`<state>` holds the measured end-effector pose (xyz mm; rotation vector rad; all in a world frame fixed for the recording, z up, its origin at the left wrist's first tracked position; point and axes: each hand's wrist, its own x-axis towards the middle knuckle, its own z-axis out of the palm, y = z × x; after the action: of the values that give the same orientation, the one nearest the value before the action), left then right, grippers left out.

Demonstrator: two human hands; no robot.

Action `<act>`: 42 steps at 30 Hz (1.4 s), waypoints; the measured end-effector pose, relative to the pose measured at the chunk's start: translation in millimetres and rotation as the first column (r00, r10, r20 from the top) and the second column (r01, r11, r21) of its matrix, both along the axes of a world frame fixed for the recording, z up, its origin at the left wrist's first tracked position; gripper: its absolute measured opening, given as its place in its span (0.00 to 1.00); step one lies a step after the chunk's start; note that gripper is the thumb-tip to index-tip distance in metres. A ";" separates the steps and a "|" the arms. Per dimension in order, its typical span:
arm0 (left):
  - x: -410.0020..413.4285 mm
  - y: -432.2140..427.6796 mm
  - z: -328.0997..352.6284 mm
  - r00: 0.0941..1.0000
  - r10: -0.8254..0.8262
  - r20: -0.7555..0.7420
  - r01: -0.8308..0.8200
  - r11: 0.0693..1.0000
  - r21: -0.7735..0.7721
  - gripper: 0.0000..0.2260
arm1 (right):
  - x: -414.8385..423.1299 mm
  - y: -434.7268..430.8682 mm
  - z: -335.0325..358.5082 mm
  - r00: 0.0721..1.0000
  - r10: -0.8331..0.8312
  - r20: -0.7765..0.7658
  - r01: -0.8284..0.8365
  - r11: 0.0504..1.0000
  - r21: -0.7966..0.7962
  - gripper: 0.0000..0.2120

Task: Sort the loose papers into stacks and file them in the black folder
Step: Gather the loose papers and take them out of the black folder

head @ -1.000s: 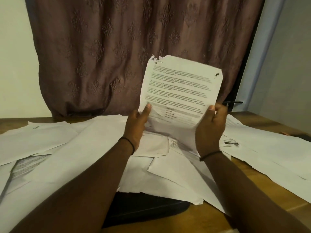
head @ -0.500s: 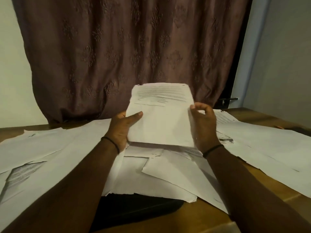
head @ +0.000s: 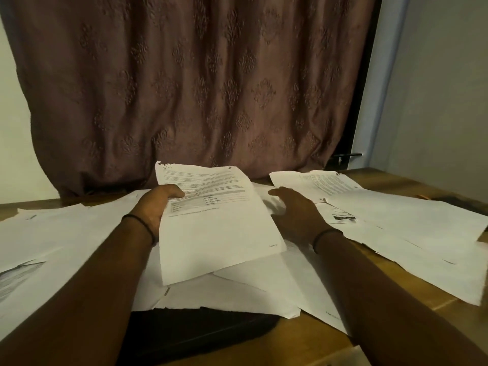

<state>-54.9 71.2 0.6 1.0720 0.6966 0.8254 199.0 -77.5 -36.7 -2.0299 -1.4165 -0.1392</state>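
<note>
Hands: left hand (head: 155, 204) grips a white printed paper sheet (head: 219, 233), thumb on top; right hand (head: 293, 210) lies relaxed, holding nothing.
Sheet: just beyond the flat black folder (head: 200, 328); print too blurred to read.
Loose white papers (head: 66, 233): overlapping the folder's far edge.

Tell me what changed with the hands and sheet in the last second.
The printed sheet came down from upright to nearly flat over the loose papers. The right hand let go; the left hand still grips its left edge. Those papers and the black folder stayed put.
</note>
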 end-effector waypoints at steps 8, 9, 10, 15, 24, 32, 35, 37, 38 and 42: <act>-11.1 17.8 8.5 0.986 -0.016 -0.164 0.026 0.998 0.055 0.28 | -3.6 6.3 -2.1 0.983 -0.024 0.180 0.071 0.964 -0.258 0.29; -10.2 13.8 9.5 0.987 0.001 -0.162 0.010 0.998 0.069 0.23 | -4.3 7.1 -2.6 0.964 -0.049 0.262 0.116 0.963 -0.245 0.22; -8.7 9.9 9.8 0.986 0.008 -0.164 0.005 0.997 0.078 0.20 | -4.7 8.9 -3.0 0.941 -0.076 0.331 0.156 0.962 -0.223 0.16; -9.8 11.2 3.7 0.991 -0.025 -0.129 0.027 1.000 0.016 0.18 | -8.1 16.8 -1.1 0.894 -0.271 0.356 0.274 0.961 0.045 0.09; -3.8 3.5 0.5 0.992 -0.073 -0.106 0.071 0.997 -0.029 0.15 | -10.1 -5.5 29.1 0.876 -0.155 -0.456 0.452 0.591 0.668 0.14; 1.5 7.4 -4.8 0.994 0.001 -0.107 -0.001 1.000 -0.001 0.14 | -66.9 -8.9 56.7 0.855 0.327 -0.403 0.265 0.394 0.880 0.07; 2.8 3.3 -4.7 0.993 -0.024 -0.119 0.026 1.000 0.011 0.11 | -55.3 -8.1 58.1 0.701 0.395 -0.594 0.446 0.408 0.797 0.05; 2.8 4.7 -6.6 0.995 -0.031 -0.093 0.034 0.999 0.038 0.10 | -38.2 -9.1 56.5 0.564 0.433 -0.703 0.562 0.422 0.711 0.02; 2.9 6.1 -8.2 0.997 -0.030 -0.073 0.033 0.999 0.042 0.10 | -29.5 -9.7 54.3 0.510 0.443 -0.737 0.589 0.445 0.675 0.02; 3.0 4.5 -10.5 0.996 -0.080 -0.048 0.083 0.995 0.058 0.11 | -13.6 -4.2 34.4 0.595 0.146 -0.790 0.510 0.692 0.511 0.17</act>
<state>-51.8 75.7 -9.8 1.1688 0.6652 0.7573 185.4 -81.7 -2.2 -1.2705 -0.4079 0.1181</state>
